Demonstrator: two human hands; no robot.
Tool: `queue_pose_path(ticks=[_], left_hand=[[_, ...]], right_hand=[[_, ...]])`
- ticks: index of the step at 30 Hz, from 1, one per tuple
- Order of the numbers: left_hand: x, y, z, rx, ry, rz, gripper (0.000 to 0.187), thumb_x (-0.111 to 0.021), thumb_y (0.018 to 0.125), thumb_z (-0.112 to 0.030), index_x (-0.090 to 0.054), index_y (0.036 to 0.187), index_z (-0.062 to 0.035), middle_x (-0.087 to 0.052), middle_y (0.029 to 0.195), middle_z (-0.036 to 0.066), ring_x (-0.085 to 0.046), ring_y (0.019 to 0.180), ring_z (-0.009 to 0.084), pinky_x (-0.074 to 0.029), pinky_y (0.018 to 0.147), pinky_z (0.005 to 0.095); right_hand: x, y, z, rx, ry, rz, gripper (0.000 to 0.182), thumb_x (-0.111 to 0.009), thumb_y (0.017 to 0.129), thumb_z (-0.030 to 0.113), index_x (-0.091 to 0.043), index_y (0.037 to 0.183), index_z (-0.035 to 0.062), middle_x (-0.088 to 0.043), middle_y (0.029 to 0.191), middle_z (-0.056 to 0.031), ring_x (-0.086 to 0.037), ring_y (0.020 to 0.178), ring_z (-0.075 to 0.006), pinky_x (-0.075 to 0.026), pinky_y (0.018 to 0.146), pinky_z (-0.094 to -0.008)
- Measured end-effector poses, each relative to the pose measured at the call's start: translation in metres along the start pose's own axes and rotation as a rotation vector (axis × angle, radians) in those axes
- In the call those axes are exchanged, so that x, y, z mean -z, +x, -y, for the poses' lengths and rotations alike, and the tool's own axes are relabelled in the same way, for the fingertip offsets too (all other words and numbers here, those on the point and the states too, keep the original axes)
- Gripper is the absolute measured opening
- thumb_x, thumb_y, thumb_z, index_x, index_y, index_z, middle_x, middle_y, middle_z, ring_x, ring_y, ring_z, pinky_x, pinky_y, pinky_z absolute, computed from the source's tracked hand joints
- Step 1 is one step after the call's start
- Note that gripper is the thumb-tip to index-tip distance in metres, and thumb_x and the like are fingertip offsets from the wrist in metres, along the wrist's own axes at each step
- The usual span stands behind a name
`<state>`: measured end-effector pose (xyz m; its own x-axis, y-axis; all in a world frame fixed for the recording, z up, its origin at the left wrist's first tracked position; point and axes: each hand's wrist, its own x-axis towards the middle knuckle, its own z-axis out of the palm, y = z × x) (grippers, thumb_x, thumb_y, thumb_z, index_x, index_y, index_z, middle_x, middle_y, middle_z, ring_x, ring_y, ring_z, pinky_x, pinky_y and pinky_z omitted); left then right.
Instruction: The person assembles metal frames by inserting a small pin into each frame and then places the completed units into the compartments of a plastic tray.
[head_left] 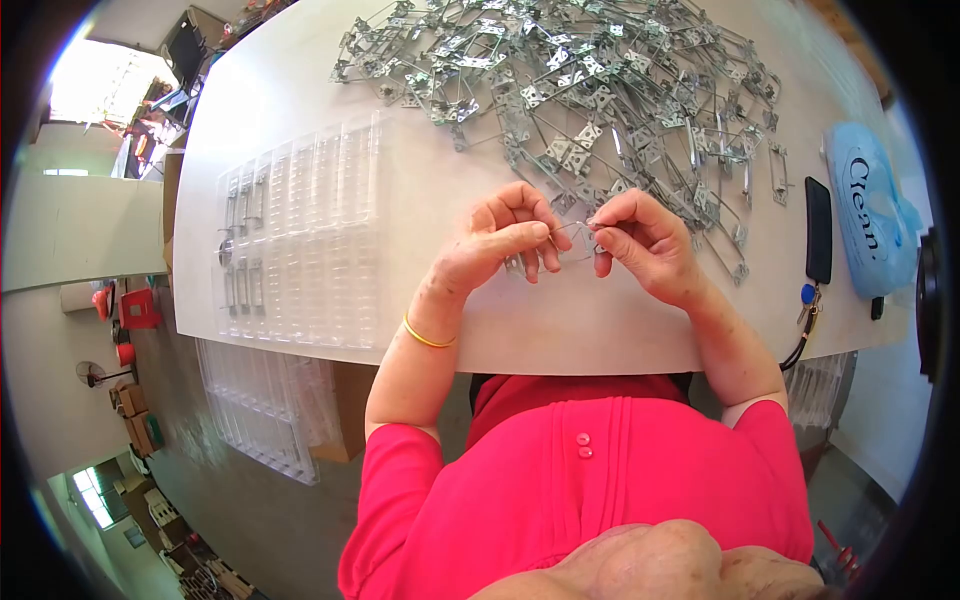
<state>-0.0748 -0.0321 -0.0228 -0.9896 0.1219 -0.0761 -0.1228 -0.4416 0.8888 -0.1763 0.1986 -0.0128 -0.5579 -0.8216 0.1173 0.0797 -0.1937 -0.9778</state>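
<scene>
My left hand (505,235), with a yellow bangle on its wrist, pinches the left end of a thin metal wire piece (573,233) between thumb and finger. At the other end, my right hand (648,246) grips the same piece, with a small plate partly showing under its fingertips. Both hands are raised over the near part of the white table (560,325), close together. Just beyond them spreads a large pile of metal wire-and-plate brackets (580,90). Fingers hide much of the held part, so its full shape cannot be made out.
To the left lies a clear plastic tray (310,215) with several metal brackets (243,285) in its left slots. At the right are a black phone (818,230), keys (806,300) and a blue plastic bag (870,215). More clear trays (265,400) stand below the table edge.
</scene>
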Motion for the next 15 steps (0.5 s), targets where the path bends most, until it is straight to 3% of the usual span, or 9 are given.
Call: queue_pose_path(ticks=[3,6,8,11,15], left_hand=[[-0.0091,-0.0009,-0.004,0.118,0.056,-0.054,0.025,-0.064,0.098,-0.019,-0.062,0.106,0.0033,-0.071,0.1,0.019,-0.072,0.074,0.0212,-0.057,0.056,0.0276],[-0.0103,-0.0014,-0.0044,0.111,0.132,0.018,0.029,-0.063,0.1,-0.024,-0.061,0.109,0.0034,-0.072,0.098,0.018,-0.07,0.07,0.0182,-0.053,0.055,0.0253],[-0.0106,-0.0025,-0.0089,0.206,0.13,0.102,0.032,-0.058,0.104,-0.027,-0.061,0.113,0.0034,-0.072,0.092,0.016,-0.068,0.066,0.0153,-0.05,0.055,0.0234],[-0.0103,-0.0016,-0.0049,0.183,0.107,0.05,0.031,-0.054,0.106,-0.027,-0.06,0.115,0.0018,-0.072,0.087,0.012,-0.063,0.061,0.0114,-0.049,0.053,0.0236],[-0.0099,-0.0014,-0.003,0.113,0.164,-0.035,0.036,-0.05,0.108,-0.031,-0.061,0.115,0.0016,-0.071,0.088,0.014,-0.058,0.057,0.0109,-0.044,0.052,0.0221]], right_hand=[[0.0,-0.0007,-0.0006,-0.006,-0.047,0.007,0.008,-0.06,0.1,-0.001,-0.059,0.108,0.0008,-0.061,0.091,-0.0034,-0.064,0.075,-0.0095,-0.053,0.066,-0.0234],[-0.0008,0.0005,-0.0003,0.005,-0.063,-0.002,0.007,-0.06,0.1,0.0,-0.059,0.107,0.0015,-0.061,0.089,-0.0024,-0.064,0.074,-0.0089,-0.052,0.066,-0.023],[0.0009,0.0014,0.0003,-0.002,-0.047,-0.008,0.008,-0.061,0.1,0.001,-0.06,0.108,0.0022,-0.061,0.086,-0.0015,-0.064,0.074,-0.0085,-0.052,0.066,-0.0229],[-0.0005,0.0038,-0.0053,0.101,-0.108,-0.127,0.01,-0.06,0.102,0.006,-0.063,0.111,0.0036,-0.061,0.083,0.0002,-0.062,0.072,-0.0067,-0.05,0.063,-0.022],[0.0052,0.0049,0.0031,0.069,-0.154,-0.231,0.013,-0.059,0.103,0.011,-0.064,0.114,0.0044,-0.061,0.082,0.0011,-0.058,0.066,-0.0048,-0.047,0.056,-0.021]])
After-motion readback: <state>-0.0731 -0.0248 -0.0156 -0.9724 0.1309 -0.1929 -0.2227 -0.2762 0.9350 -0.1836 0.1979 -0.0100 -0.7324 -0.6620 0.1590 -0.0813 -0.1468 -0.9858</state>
